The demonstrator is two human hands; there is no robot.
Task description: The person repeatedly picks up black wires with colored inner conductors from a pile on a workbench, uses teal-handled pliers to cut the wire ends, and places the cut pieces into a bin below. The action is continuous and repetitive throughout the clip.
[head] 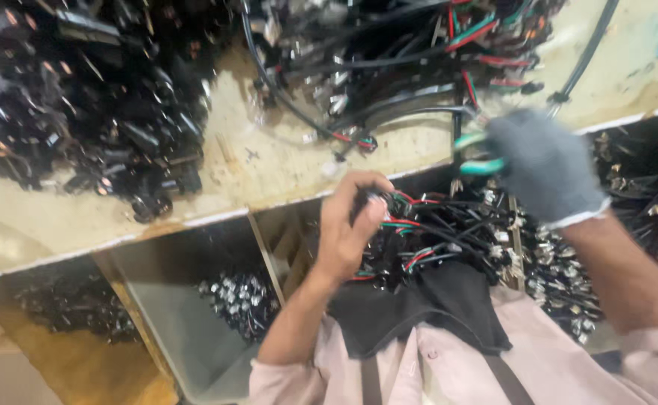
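Far left on the workbench (269, 161) I note a large heap of small black parts (89, 97), spread from the top edge down toward the bench's front lip. Below the bench edge I see an open bin (186, 330) with a cluster of small metal-tipped pieces (239, 296) lying in it. Moving toward centre, my left hand (348, 225), bare, is curled around the end of a black cable (378, 202), fingers closed on it near its red and green inner wires; the cable belongs to a bundle of similar cables (449, 232) lying in my lap over a dark cloth (434, 307). Above it, on the bench, lies a second tangle of black cables (389, 67) with red and green leads and metal plugs, touching the back of the work area. To the right, my right hand (543, 169), in a grey knit glove, is clenched on a pair of pliers with teal handles (475, 154), held just beside the bench's front edge and above the lap bundle. The tool's tip is blurred; I cannot tell whether it touches any wire. Further right, more plug-ended cables (629, 195) hang below the bench.
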